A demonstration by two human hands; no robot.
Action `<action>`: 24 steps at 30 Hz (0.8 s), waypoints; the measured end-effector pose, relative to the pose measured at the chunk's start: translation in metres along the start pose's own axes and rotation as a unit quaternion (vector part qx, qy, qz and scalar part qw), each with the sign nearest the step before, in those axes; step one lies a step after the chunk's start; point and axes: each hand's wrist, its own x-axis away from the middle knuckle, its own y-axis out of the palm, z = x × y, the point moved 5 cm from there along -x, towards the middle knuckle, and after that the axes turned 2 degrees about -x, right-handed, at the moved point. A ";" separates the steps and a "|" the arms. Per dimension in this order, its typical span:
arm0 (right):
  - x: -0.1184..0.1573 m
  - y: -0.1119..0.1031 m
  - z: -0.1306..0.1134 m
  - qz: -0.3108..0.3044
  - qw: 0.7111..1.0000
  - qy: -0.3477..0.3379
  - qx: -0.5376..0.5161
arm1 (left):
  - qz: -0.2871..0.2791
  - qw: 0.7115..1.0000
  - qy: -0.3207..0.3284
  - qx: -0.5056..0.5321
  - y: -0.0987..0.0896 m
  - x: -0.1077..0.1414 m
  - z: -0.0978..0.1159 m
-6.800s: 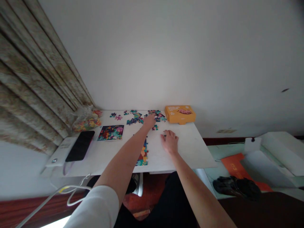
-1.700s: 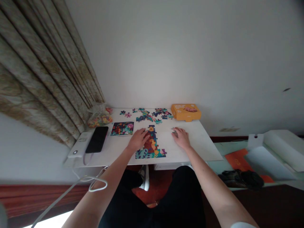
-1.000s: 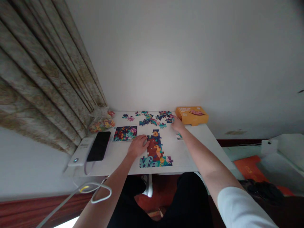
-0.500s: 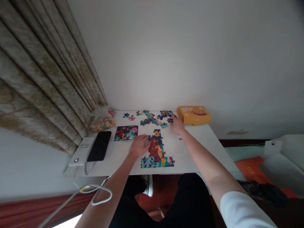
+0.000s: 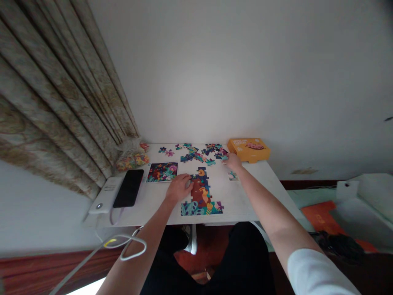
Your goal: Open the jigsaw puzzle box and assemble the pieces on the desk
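The partly joined jigsaw puzzle (image 5: 201, 194) lies on the white table, showing a brown bear and an orange animal above teal leaves. My left hand (image 5: 178, 188) rests at its left edge, thumb and fingers apart; a small greyish patch between them is unclear. Over by the yellow box, my right hand (image 5: 233, 162) pinches a light teal puzzle piece (image 5: 225, 157) at its fingertips. Loose puzzle pieces (image 5: 195, 153) are spread along the back of the table. One pale piece (image 5: 232, 176) lies below my right hand. Left of the puzzle is the picture card (image 5: 162, 171).
The yellow puzzle box (image 5: 250, 150) stands at the back right against the wall. A black phone (image 5: 129, 188), a white box (image 5: 106, 196) and a clear bag of colourful contents (image 5: 132, 157) occupy the left end. A white cable (image 5: 135, 248) hangs near my left forearm.
My right hand has drawn slightly right and toward me from the dark loose pieces, and a teal piece now shows at its fingertips. My left hand has stayed by the puzzle.
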 end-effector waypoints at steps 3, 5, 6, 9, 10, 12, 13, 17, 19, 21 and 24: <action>0.013 -0.013 -0.001 -0.015 0.999 -0.004 -0.041 | 0.001 1.000 -0.003 0.002 0.001 -0.001 -0.001; 0.028 -0.021 0.000 -0.024 0.997 -0.005 -0.072 | 0.003 1.000 -0.001 0.003 0.000 -0.001 -0.002; 0.037 -0.024 0.002 -0.026 0.995 -0.005 -0.098 | 0.004 1.000 0.001 0.004 0.000 -0.001 -0.002; 0.073 -0.028 0.009 -0.035 0.973 -0.018 -0.228 | 0.003 1.000 0.009 0.000 0.000 -0.001 -0.001; 0.087 -0.027 0.012 -0.039 0.961 -0.024 -0.273 | 0.004 1.000 0.011 -0.002 0.000 -0.001 0.000; 0.116 -0.023 0.018 -0.044 0.941 -0.025 -0.334 | 0.006 1.000 0.016 -0.006 -0.001 -0.001 0.001; 0.129 -0.019 0.021 -0.047 0.933 -0.021 -0.355 | 0.010 1.000 0.020 -0.008 -0.002 -0.001 0.002; 0.170 -0.003 0.030 -0.057 0.908 -0.021 -0.414 | 0.038 0.998 0.045 -0.011 -0.009 0.001 0.005; 0.179 0.002 0.033 -0.040 0.902 -0.035 -0.429 | 0.057 0.997 0.058 -0.012 -0.015 0.003 0.010; 0.182 0.005 0.036 -0.017 0.900 -0.047 -0.434 | 0.079 0.994 0.071 -0.012 -0.020 0.006 0.020; 0.181 0.008 0.039 -0.007 0.902 -0.055 -0.428 | 0.090 0.990 0.104 0.002 -0.022 0.015 0.047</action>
